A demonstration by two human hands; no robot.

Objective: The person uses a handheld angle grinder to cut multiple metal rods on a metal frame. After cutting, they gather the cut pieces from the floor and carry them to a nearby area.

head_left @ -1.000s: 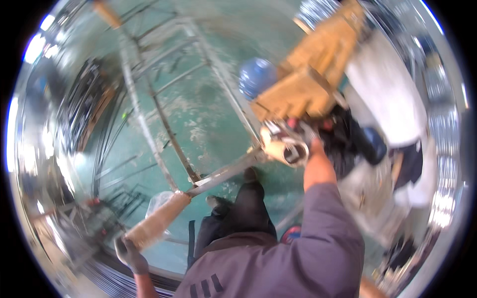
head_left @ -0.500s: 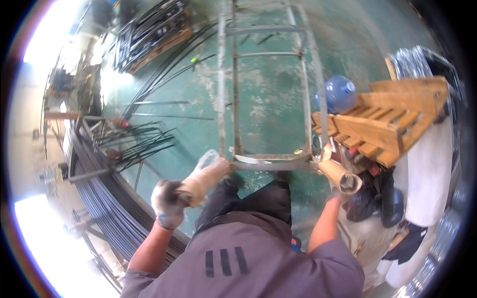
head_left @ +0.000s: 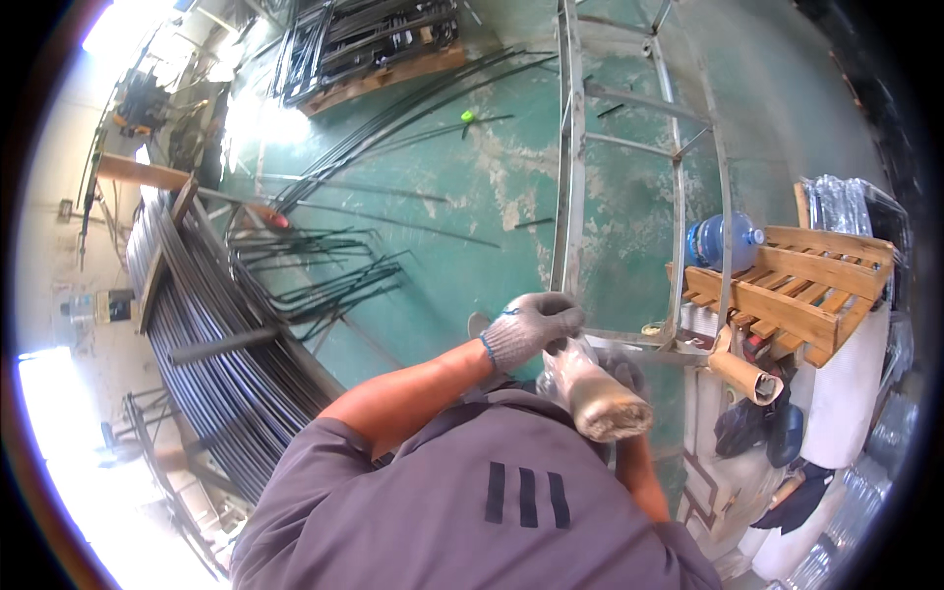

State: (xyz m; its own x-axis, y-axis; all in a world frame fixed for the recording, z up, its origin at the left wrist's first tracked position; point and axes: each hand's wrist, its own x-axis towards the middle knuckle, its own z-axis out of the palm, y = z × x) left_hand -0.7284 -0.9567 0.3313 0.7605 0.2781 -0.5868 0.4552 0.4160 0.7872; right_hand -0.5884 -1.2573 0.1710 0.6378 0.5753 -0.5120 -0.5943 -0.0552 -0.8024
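Observation:
In front of my chest is a roll of plastic wrap (head_left: 602, 401), tan at its near end and wrapped in clear film. My left hand (head_left: 536, 326), in a grey knit glove, has its fingers pinched together at the far end of the roll, where loose clear film (head_left: 565, 366) bunches up. My right hand (head_left: 621, 368), gloved too, is closed around the roll's right side; the roll hides much of it. Just beyond both hands stands a grey metal frame (head_left: 574, 197) with long rails and crossbars. A brown cardboard tube (head_left: 744, 377) rests at its near right corner.
At left, many dark metal rods (head_left: 221, 324) lie on a rack, with bent black bars (head_left: 324, 280) beside it. A pallet of black frames (head_left: 379, 49) stands farther off. On the right are a wooden crate (head_left: 787, 295), a blue water jug (head_left: 723, 242) and white rolls (head_left: 848, 393).
The roll has come from the frame's left corner to my chest. My left hand has shifted to its film end, and my right hand has left the cardboard tube for the roll. The view has turned left.

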